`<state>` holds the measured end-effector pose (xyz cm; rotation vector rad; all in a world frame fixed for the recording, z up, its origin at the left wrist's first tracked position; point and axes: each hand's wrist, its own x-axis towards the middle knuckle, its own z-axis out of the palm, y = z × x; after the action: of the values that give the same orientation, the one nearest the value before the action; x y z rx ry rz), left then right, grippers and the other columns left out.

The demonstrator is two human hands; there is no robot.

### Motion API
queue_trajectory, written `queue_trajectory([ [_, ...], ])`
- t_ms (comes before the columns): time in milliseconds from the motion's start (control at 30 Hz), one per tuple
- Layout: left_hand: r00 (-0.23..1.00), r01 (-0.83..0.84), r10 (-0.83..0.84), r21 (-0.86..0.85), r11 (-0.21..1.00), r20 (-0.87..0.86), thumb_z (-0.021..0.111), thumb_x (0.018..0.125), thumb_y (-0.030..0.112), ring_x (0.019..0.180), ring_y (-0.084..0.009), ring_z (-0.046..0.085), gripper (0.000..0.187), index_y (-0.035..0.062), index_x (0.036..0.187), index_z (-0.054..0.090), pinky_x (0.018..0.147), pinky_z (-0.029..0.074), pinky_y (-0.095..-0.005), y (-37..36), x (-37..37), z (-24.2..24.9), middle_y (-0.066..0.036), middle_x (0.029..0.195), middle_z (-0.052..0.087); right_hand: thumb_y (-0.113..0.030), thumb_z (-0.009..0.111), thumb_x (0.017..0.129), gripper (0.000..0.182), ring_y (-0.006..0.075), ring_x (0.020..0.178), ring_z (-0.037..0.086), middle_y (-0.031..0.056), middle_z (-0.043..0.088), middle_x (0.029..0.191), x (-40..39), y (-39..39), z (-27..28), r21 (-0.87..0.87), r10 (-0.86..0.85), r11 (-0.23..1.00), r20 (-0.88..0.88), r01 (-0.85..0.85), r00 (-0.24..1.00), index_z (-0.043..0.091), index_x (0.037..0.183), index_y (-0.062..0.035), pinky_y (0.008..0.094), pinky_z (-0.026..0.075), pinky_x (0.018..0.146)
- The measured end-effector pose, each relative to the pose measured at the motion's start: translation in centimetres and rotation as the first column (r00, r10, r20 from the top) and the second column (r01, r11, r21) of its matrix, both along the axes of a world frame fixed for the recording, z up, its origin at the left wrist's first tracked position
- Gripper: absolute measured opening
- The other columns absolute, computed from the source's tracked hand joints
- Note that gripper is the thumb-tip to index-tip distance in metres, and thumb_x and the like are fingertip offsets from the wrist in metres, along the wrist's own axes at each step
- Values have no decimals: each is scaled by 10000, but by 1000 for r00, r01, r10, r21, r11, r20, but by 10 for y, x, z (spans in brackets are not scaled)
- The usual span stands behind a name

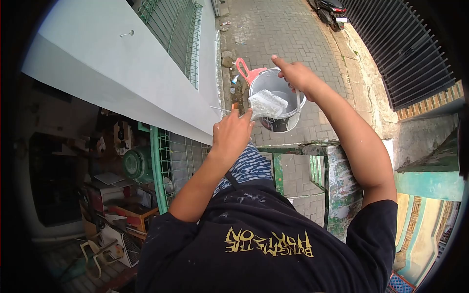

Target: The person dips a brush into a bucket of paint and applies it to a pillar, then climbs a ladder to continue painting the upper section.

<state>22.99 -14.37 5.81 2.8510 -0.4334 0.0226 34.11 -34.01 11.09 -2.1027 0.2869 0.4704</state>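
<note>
My left hand (232,132) is closed around the handle of a wide paintbrush, an orange bit of which shows by the fingers. The brush's bristles (267,102), thickly coated in white, are over the near part of a paint bucket (279,125). This bucket has a pale grey inside, a dark outer wall and whitish smears. At its far right rim is my right hand (297,77), its fingers curled at the edge and one digit pointing out to the left. What those fingers grip is partly hidden. A pink-red plastic piece with a looped handle (248,72) sits against the bucket's far left side.
To the left rises a white wall (122,63) with a green barred window (173,34). Below me are green metal bars (277,171) and a paint-spotted ledge (340,180). A paved lane (283,29) runs ahead, with a motorbike (333,12) and a dark slatted gate (398,49).
</note>
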Motion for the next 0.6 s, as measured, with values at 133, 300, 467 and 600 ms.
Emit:
queue_trajectory([
  [133,998,0,3,-43,999,65,589,875,283,767,-274,622,352,162,1206,593,653,505,-407,-1,0,-5,-99,860,568,-677,456,809,807,204,642,496,129,548,774,3,-2,-4,-30,6,1000,63,-4,998,603,998,94,335,421,598],
  [300,999,14,-16,42,999,50,589,874,287,777,-266,622,348,164,1199,599,657,507,-409,0,2,1,-91,866,572,-683,454,803,830,210,649,496,159,559,813,0,1,-3,-12,22,1000,18,-22,1000,595,1031,102,344,422,599],
  [467,998,-4,4,10,1000,64,588,875,285,777,-270,624,344,165,1197,600,662,508,-419,-4,3,1,-99,863,576,-685,451,803,842,202,638,468,150,555,814,3,-1,-6,-7,3,1000,42,-3,999,591,1054,107,344,399,587],
  [600,999,15,-18,46,999,45,593,871,280,775,-280,627,345,159,1194,602,663,507,-419,-6,6,4,-110,859,584,-684,451,802,843,205,647,464,147,543,808,2,0,-8,-8,30,1000,15,-30,999,592,1069,103,344,393,592],
])
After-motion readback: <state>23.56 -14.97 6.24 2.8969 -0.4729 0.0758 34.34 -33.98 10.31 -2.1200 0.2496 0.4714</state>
